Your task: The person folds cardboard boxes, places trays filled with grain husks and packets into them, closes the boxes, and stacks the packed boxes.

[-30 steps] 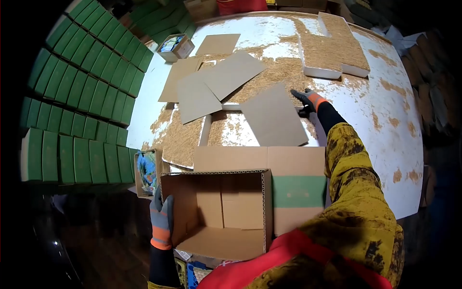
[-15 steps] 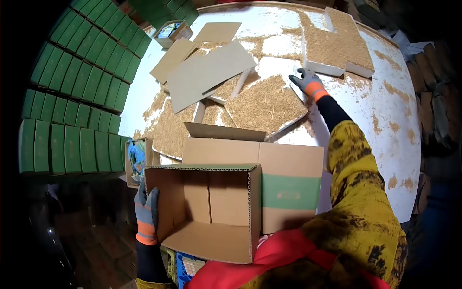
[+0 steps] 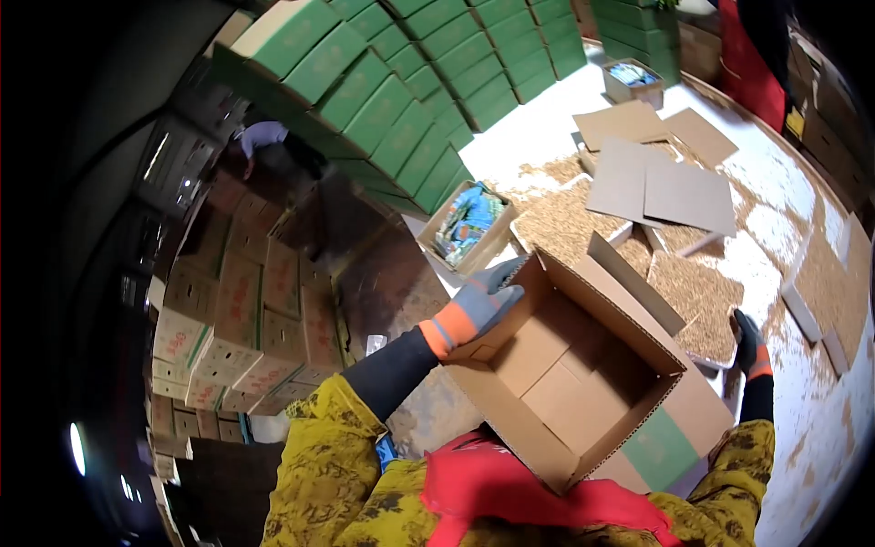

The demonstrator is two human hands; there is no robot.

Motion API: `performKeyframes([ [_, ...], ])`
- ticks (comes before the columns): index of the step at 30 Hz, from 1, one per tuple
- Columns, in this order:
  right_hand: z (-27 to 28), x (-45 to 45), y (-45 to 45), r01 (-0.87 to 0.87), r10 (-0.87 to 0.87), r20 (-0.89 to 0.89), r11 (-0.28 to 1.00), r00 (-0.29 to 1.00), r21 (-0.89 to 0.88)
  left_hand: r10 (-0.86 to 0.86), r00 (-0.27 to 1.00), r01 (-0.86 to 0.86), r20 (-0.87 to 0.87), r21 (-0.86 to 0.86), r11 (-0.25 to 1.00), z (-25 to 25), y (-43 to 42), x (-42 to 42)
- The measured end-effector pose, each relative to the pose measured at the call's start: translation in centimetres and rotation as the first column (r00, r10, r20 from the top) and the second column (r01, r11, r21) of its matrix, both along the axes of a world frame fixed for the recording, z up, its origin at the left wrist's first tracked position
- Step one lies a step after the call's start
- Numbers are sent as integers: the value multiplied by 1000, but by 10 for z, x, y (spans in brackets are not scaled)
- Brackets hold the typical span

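My left hand (image 3: pixel 483 305), in a grey and orange glove, grips the upper left edge of an open cardboard box (image 3: pixel 565 383). The box is tilted with its opening toward me, and its inside is bare. Its outside carries a green band (image 3: pixel 661 448), and a flap (image 3: pixel 638 281) stands out on the far side. My right hand (image 3: pixel 751 345), gloved alike, is closed at the right edge of a white foam tray (image 3: pixel 720 362) topped with brown, sawdust-like material (image 3: pixel 697 301). The box partly hides this tray.
Cardboard sheets (image 3: pixel 670 187) lie over more trays. A small carton of blue packets (image 3: pixel 469 228) stands left of them, another (image 3: pixel 632 80) farther back. Green boxes (image 3: pixel 365 100) are stacked behind; brown cartons (image 3: pixel 246 319) at left. A person (image 3: pixel 269 141) bends in the background.
My view has swung left, bringing the brown cartons and a person into sight. The box appears turned in the view. My right hand's fingers have moved from spread to closed at the tray's edge.
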State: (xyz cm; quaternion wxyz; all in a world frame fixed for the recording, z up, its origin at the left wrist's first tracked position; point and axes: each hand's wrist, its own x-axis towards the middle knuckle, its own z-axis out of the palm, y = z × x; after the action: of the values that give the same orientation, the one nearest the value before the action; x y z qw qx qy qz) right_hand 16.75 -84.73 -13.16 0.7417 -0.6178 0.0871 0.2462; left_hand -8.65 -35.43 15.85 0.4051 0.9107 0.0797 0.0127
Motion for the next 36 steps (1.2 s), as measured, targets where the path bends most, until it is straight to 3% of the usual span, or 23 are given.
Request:
performKeyframes([
  [1, 9, -2, 2, -199, 229, 192, 966, 954, -162, 4, 1000, -4, 1, 5, 1000, 1, 1, 1],
  [2, 13, -13, 6, -69, 69, -1, 997, 998, -41, 2, 1000, -2, -7, 5, 1000, -1, 0, 1],
  [4, 82, -46, 33, -50, 38, -68, 981, 997, -189, 4, 1000, -4, -19, -17, 1000, -4, 0, 2],
  [6, 85, -53, 34, -26, 43, 80, 979, 996, -201, 16, 1000, -17, -20, -54, 998, -6, 2, 0],
  [7, 65, -49, 33, -45, 44, 145, 999, 988, -1, 17, 999, -17, -32, -14, 1000, -7, 3, -1],
  [8, 52, -50, 28, -73, 76, 181, 997, 980, -26, -19, 999, 18, 45, 31, 999, -20, 13, -2],
  [9, 71, -59, 25, -250, 373, 351, 903, 859, -349, -7, 1000, 6, 7, 52, 999, -6, 6, -2],
  [10, 118, -73, 45, -225, 358, 316, 894, 879, -387, -50, 997, 51, 63, -11, 999, -8, 8, 0],
  [11, 116, -78, 47, -59, 195, 382, 939, 904, -338, -31, 999, 29, 32, 64, 998, -13, 16, 0],
  [12, 110, -74, 44, 1, 101, 356, 962, 929, -274, -4, 999, 13, 46, -197, 980, -25, 24, 1],
  [14, 96, -64, 30, 147, -141, 184, 989, 973, -19, 8, 999, -12, -32, -118, 993, -19, 25, 1],
  [16, 81, -60, -4, 342, -356, 88, 928, 930, 146, 29, 998, -48, -63, -341, 939, -8, 4, 4],
  [19, 87, -79, -47, 524, -558, 167, 825, 812, 209, 4, 997, -31, -77, -356, 934, -20, 17, 5],
  [22, 148, -117, -62, 560, -601, -32, 722, 798, 407, -14, 998, -10, -54, -418, 908, -26, 20, 6],
  [24, 167, -136, -71, 553, -605, 70, 764, 793, 332, -66, 997, 28, -51, -540, 841, -28, 23, 8],
  [26, 224, -173, -38, 443, -565, 110, 740, 818, 506, -163, 984, 176, 77, -204, 963, -48, 37, 12],
  [28, 273, -212, -2, 493, -598, 144, 754, 788, 435, -252, 959, 253, 126, 9, 967, -55, 40, 15],
  [30, 289, -252, 23, 376, -489, 447, 870, 750, 320, -360, 924, 327, 127, 225, 918, -59, 41, 15],
  [31, 279, -261, 13, 390, -268, 659, 920, 703, -42, -570, 793, 388, 214, 545, 744, -70, 50, 19],
  [32, 296, -281, 33, 374, -143, 722, 912, 677, -170, -525, 822, 375, 223, 483, 792, -65, 42, 17],
  [34, 324, -312, 72, 314, -109, 706, 935, 700, -166, -461, 852, 389, 247, 290, 874, -58, 33, 15],
  [35, 331, -326, 84, 343, -10, 724, 885, 689, -314, -504, 799, 417, 328, 303, 857, -76, 47, 22],
  [36, 338, -335, 95, 368, 95, 729, 814, 678, -449, -467, 816, 435, 340, 171, 884, -93, 54, 30],
])
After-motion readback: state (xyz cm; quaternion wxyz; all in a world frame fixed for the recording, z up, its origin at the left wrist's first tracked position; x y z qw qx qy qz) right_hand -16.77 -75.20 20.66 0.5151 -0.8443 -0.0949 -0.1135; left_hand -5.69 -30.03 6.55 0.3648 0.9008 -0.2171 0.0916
